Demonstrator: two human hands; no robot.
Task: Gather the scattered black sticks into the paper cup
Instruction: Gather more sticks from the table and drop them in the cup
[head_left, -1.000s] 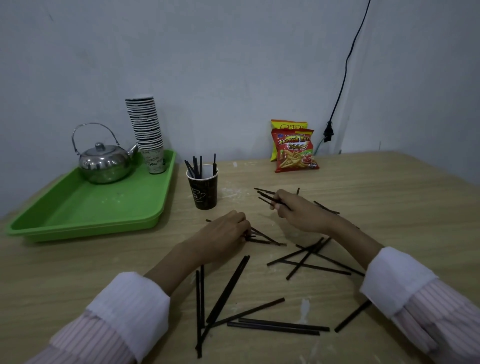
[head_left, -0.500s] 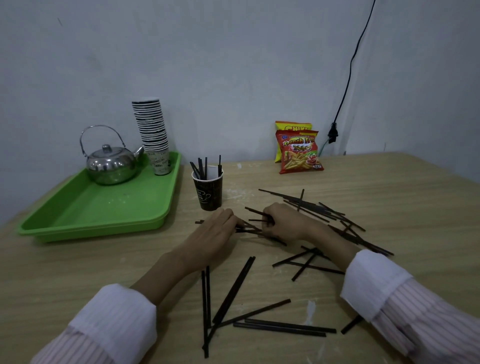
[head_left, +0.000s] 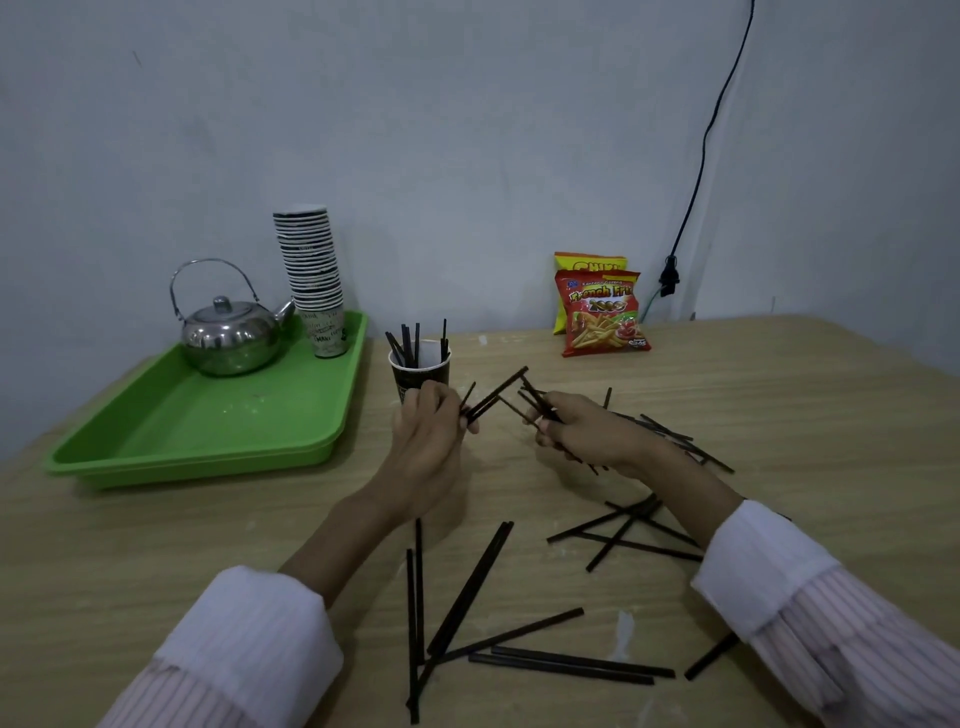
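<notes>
- Black sticks (head_left: 470, 584) scattered flat on the near wooden worktop (head_left: 805, 415), crossing one another between the two white-cuffed sleeves.
- More of them in a crossed cluster (head_left: 623, 530) beside the right forearm, plus a loose row (head_left: 670, 435) behind the right wrist.
- Paper cup (head_left: 422, 366), dark outside and white inside, upright just right of the green tray (head_left: 208, 415), with standing sticks (head_left: 408, 340) already in it.
- Left grip (head_left: 431, 441) just in front of the cup, hiding its lower part; contact with the cup impossible to tell. Fingers curled round a few held sticks (head_left: 496, 396), slanting up and to the right.
- Right grip (head_left: 587, 431) near the left one but apart from it, curled round a small bundle (head_left: 527, 397), ends poking out toward the cup and out under the palm.
- On the tray: steel kettle (head_left: 228, 338) and a tall stack of paper cups (head_left: 311, 270), side by side at the far end.
- Two snack bags (head_left: 602, 317) propped against the wall, black cable (head_left: 696, 182) hanging above them.
</notes>
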